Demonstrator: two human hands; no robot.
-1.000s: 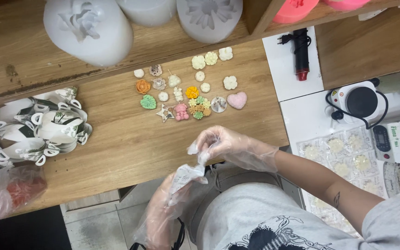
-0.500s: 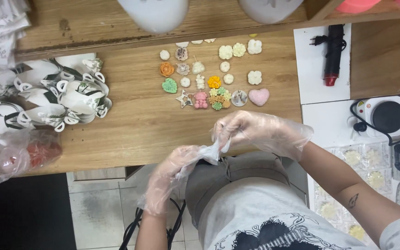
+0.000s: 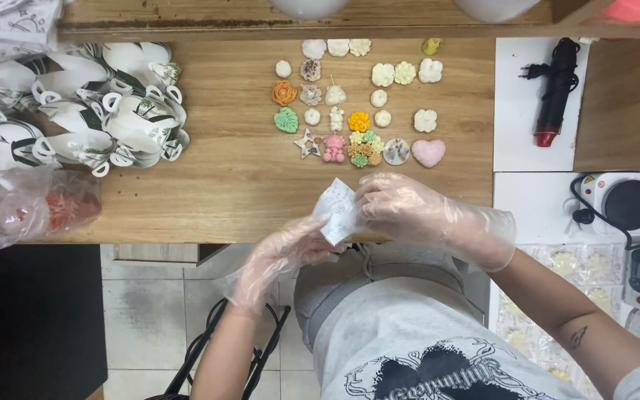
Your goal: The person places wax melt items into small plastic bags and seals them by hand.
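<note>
Two hands in thin, crinkled clear plastic gloves meet at the near edge of a wooden table (image 3: 216, 185): the left hand (image 3: 284, 252) and the right hand (image 3: 401, 211) both pinch a small white packet (image 3: 337, 211), which looks like a folded or wrapped piece of translucent film, though the gloves blur its outline and what it holds cannot be made out. Both hands are closed on it, fingers curled, the right one covering its far side. The packet sits just above the table edge, in front of the person's grey shirt. Farther back on the wood lie roughly two dozen small moulded shapes (image 3: 357, 104), matte and waxy-looking, set in loose rows; most are white or cream flowers and rounds, with one orange rose (image 3: 284, 92), one green leaf (image 3: 286, 120), one pink bear (image 3: 333, 147), one pink heart (image 3: 429, 152), one yellow flower (image 3: 358, 121) and one small star (image 3: 307, 143). To the left stands a cluster of about a dozen white paper cups (image 3: 83, 111) with handles and dark leaf print, some cut off by the frame. Near them lies one crumpled clear bag (image 3: 27, 207) with something reddish inside. At right, one black and red hot-air tool (image 3: 555, 92) rests on a white board, and one small round hotplate (image 3: 627, 204) sits below it.
</note>
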